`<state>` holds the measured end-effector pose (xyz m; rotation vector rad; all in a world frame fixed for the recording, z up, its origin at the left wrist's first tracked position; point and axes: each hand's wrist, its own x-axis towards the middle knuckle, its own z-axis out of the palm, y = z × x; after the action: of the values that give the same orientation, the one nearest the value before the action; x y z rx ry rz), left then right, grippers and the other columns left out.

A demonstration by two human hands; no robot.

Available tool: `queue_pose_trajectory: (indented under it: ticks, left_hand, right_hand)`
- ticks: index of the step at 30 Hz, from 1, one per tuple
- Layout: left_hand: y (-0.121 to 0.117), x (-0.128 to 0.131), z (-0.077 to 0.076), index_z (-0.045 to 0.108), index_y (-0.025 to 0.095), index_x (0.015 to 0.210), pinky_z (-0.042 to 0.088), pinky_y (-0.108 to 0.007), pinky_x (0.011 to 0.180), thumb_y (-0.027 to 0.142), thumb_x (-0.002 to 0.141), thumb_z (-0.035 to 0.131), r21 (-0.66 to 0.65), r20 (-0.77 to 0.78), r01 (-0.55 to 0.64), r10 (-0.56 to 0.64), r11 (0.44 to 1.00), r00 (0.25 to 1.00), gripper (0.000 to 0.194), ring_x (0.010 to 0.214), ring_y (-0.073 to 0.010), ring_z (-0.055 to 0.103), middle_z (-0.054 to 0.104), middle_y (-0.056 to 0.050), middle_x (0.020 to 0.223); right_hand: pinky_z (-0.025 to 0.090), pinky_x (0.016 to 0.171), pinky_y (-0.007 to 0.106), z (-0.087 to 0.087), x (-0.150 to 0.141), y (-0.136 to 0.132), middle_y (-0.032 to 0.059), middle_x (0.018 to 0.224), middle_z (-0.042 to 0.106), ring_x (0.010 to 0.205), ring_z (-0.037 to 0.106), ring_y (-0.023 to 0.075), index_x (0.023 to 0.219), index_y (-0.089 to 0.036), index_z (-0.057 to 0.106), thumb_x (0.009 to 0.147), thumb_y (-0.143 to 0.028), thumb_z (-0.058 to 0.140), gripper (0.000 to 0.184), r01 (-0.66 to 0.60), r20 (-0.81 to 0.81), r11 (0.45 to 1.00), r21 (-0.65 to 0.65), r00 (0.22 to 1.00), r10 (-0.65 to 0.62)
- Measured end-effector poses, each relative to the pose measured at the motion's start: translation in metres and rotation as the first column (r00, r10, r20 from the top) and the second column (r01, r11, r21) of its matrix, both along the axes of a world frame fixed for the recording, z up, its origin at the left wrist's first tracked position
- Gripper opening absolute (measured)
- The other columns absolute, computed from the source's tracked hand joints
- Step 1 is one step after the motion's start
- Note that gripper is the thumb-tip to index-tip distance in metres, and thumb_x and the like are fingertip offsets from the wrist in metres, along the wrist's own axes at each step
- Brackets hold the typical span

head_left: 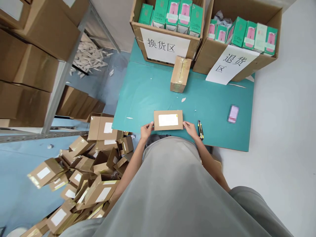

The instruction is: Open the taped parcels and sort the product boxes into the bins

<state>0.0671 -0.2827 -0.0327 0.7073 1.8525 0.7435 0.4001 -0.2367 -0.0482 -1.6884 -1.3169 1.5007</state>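
Observation:
A small brown cardboard box (156, 120) with a white label on its top face lies at the front edge of the green table (145, 89). My left hand (147, 129) grips its left end, fingers closed at the lower left corner. At the opposite end, my right hand (190, 128) pinches the right side of the same box. Just right of that hand lies a yellow and black utility knife (200, 130). Farther back, a second taped cardboard box (180, 74) stands against a large carton.
Two large open cartons, one at the back middle (137, 36) and one at the back right (247, 70), hold green and pink product boxes. A blurred phone-like item (233, 114) lies at right. Opened boxes (98, 168) are heaped on the floor left, beside a metal shelf (53, 95).

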Motion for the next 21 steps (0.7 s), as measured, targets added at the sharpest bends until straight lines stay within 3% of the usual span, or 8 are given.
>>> queue_pose_trajectory:
  ticks: [2,6,11,16,21]
  left_hand:
    - [-0.012,0.000,-0.004,0.083,0.009,0.116,0.067,-0.044,0.100,0.064,0.103,0.059,-0.031,0.025,-0.043,0.044,0.999,0.999,0.061,0.108,-0.0312,0.084,0.085,-0.020,0.122]
    - [-0.033,-0.002,-0.007,0.082,0.011,0.122,0.063,-0.050,0.111,0.041,0.090,0.077,-0.083,0.008,-0.023,0.023,0.996,1.000,0.044,0.117,-0.0344,0.082,0.084,-0.022,0.125]
    - [-0.038,0.003,-0.008,0.080,0.015,0.130,0.063,-0.051,0.112,0.024,0.078,0.083,-0.027,0.058,0.008,-0.006,1.000,0.998,0.053,0.124,-0.0358,0.080,0.084,-0.018,0.129]
    - [-0.023,0.012,-0.002,0.083,0.014,0.117,0.063,-0.052,0.112,0.025,0.080,0.085,0.060,0.024,-0.023,0.021,0.998,0.999,0.039,0.119,-0.0357,0.080,0.085,-0.017,0.123]
    - [0.006,0.008,0.023,0.086,0.014,0.112,0.065,-0.045,0.105,0.040,0.090,0.085,0.240,-0.091,-0.059,0.083,0.969,0.992,0.035,0.110,-0.0304,0.082,0.085,-0.016,0.118]
  right_hand:
    - [0.068,0.103,0.051,-0.004,0.006,-0.011,0.0128,0.135,0.083,0.122,0.081,0.0345,0.130,-0.021,0.085,0.098,-0.060,0.069,0.053,0.014,0.016,1.000,-0.023,1.000,-0.013]
    - [0.065,0.110,0.051,-0.010,0.012,-0.029,0.0113,0.132,0.085,0.115,0.083,0.0315,0.135,-0.021,0.083,0.089,-0.045,0.080,0.051,-0.030,0.074,0.999,-0.044,0.997,0.033]
    - [0.067,0.103,0.049,-0.007,0.007,-0.032,0.0129,0.136,0.083,0.111,0.082,0.0315,0.131,-0.021,0.085,0.083,-0.044,0.087,0.053,-0.053,0.042,0.998,-0.045,0.998,0.055]
    - [0.066,0.099,0.046,0.009,-0.003,-0.019,0.0182,0.126,0.083,0.111,0.080,0.0343,0.103,-0.017,0.090,0.086,-0.055,0.085,0.042,-0.053,0.058,0.998,0.040,0.997,0.051]
    - [0.063,0.092,0.040,0.041,-0.012,0.012,0.0126,0.102,0.084,0.092,0.078,0.0286,0.097,-0.019,0.091,0.095,-0.068,0.074,0.052,-0.069,0.188,0.972,0.223,0.982,0.026]
